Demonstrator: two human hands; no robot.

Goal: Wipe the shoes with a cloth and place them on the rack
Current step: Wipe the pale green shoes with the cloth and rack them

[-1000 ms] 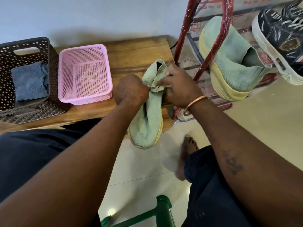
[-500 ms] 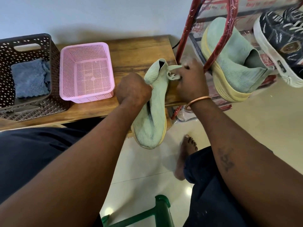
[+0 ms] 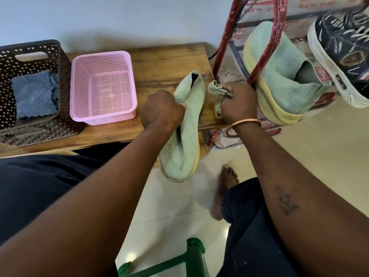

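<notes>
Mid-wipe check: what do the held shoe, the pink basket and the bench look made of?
Shoe: pale green knit fabric upper, matte, fine mesh weave showing; its yellowish sole looks like foam or rubber. Pink basket: moulded plastic, perforated walls, slight sheen. Bench: wood or wood-look laminate, visible grain, satin finish.

My left arm runs in from the lower left, forearm straight. My left hand [image 3: 162,109] is fisted, knuckles up, gripping the shoe [image 3: 183,140] at its middle. My right arm comes in from the lower right, with a bangle [image 3: 242,126] on the wrist. My right hand [image 3: 238,104], back up and fingers curled, holds the cloth [image 3: 216,90] bunched just beside the shoe's heel end. The hands are near each other, not touching.
</notes>
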